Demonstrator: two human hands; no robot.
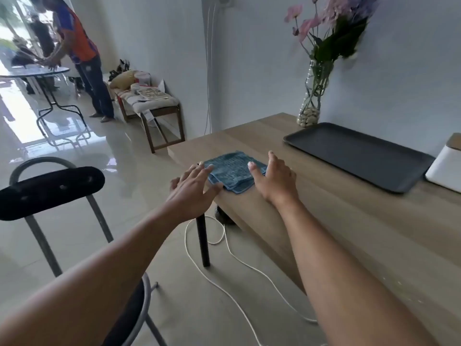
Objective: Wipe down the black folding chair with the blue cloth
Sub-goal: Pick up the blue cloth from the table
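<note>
A folded blue cloth [232,171] lies near the left end of the wooden table [349,216]. My left hand [193,189] reaches over the table's edge with spread fingers, its fingertips at the cloth's left side. My right hand [274,178] rests flat on the table just right of the cloth, thumb touching its edge. Neither hand grips it. The black folding chair [50,191] stands at the lower left; its padded backrest and grey frame show, and my left arm hides most of the seat.
A dark tray [359,156], a white box [446,171] and a glass vase of flowers [311,101] stand on the table by the wall. White cables [224,278] trail on the floor beside a black table leg [203,240]. A person [79,53] bends over a round table far left, next to a bench [149,101].
</note>
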